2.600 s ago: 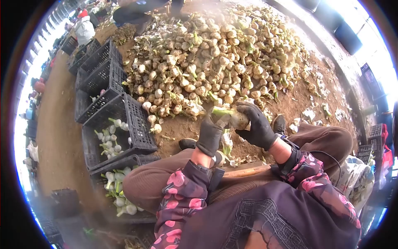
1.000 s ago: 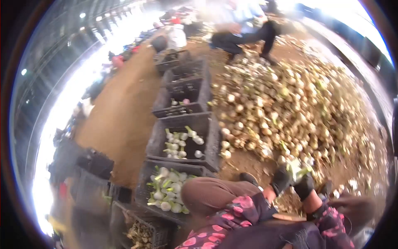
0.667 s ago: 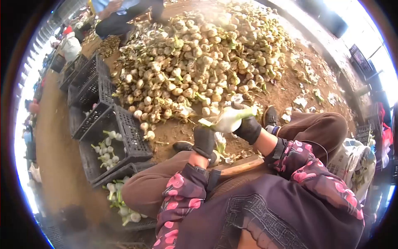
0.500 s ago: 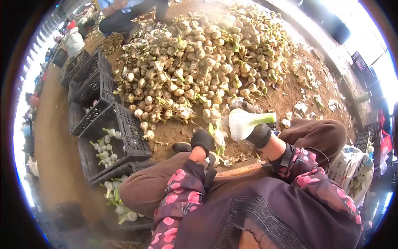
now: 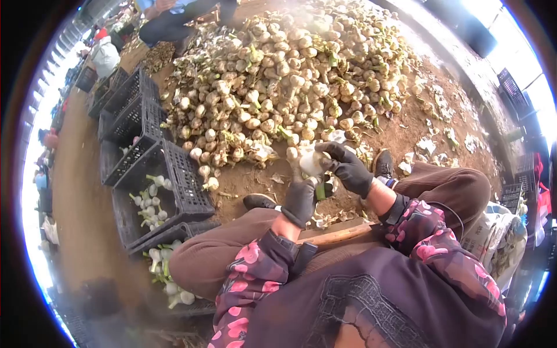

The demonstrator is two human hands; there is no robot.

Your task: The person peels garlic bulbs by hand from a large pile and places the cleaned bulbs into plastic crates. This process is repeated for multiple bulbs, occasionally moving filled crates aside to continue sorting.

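Between my two hands is a white garlic bulb [image 5: 311,164], its cut green stem [image 5: 320,190] pointing down toward me. My left hand [image 5: 300,201], in a dark glove, is closed around the bulb's left side and stem, thumb upward. Gloved as well, my right hand [image 5: 350,169] has its fingers bent against the bulb's right side. Just beyond both hands lies a large heap of untrimmed garlic [image 5: 278,87] with dirty skins. A wooden bar [image 5: 335,235] crosses in front of my lap, below the hands.
Black plastic crates [image 5: 188,180] line the left side; the nearer ones hold white garlic with short stems [image 5: 152,203]. Peeled skins [image 5: 426,145] litter the soil to the right. A whitish sack [image 5: 490,238] stands by my right knee. Another person [image 5: 174,26] sits beyond the heap.
The garlic bulb, earlier held up by my right hand with its stem to the right, has moved left and turned stem-down. My left hand has come up onto it.
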